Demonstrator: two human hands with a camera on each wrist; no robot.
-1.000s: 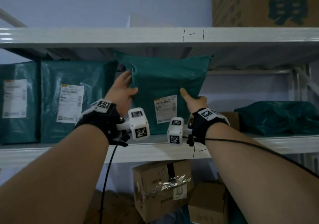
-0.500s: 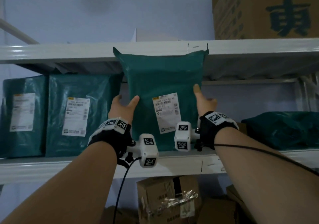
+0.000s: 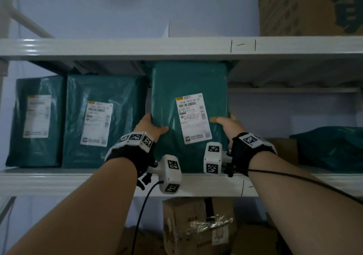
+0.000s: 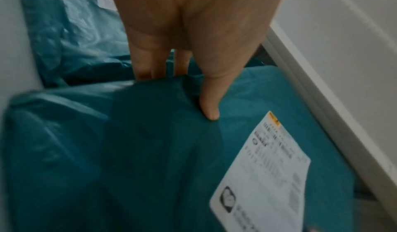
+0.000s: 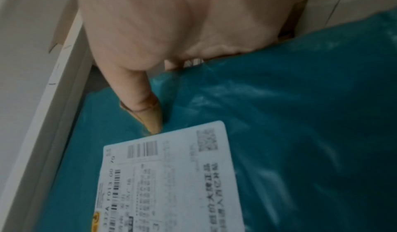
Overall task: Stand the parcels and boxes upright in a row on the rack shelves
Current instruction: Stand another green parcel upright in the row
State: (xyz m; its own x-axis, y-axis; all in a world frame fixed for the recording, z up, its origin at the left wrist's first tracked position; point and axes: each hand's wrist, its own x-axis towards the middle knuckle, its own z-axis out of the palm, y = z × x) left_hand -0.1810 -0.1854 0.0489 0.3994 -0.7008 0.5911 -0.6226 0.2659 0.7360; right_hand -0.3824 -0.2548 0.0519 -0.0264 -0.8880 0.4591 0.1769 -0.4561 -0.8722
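Observation:
A teal plastic parcel (image 3: 169, 97) with a white label stands upright on the middle rack shelf (image 3: 59, 180), its top just under the shelf above. My left hand (image 3: 151, 126) grips its left edge, thumb on the front and fingers behind. My right hand (image 3: 225, 121) grips its right edge the same way. In the left wrist view my thumb presses the parcel's (image 4: 150, 150) front face. In the right wrist view my thumb tip touches the parcel (image 5: 300, 133) beside the label corner. Two more teal parcels (image 3: 102, 121) (image 3: 37, 119) stand upright to its left.
A teal parcel (image 3: 330, 146) lies flat on the shelf at the right, with a brown box (image 3: 284, 148) beside it. A large cardboard box (image 3: 310, 7) sits on the top shelf. Taped cardboard boxes (image 3: 198, 227) stand under the shelf.
Both hands have pushed the parcel back under the upper shelf; it now stands straight next to the other parcels. My hands have slid down its sides.

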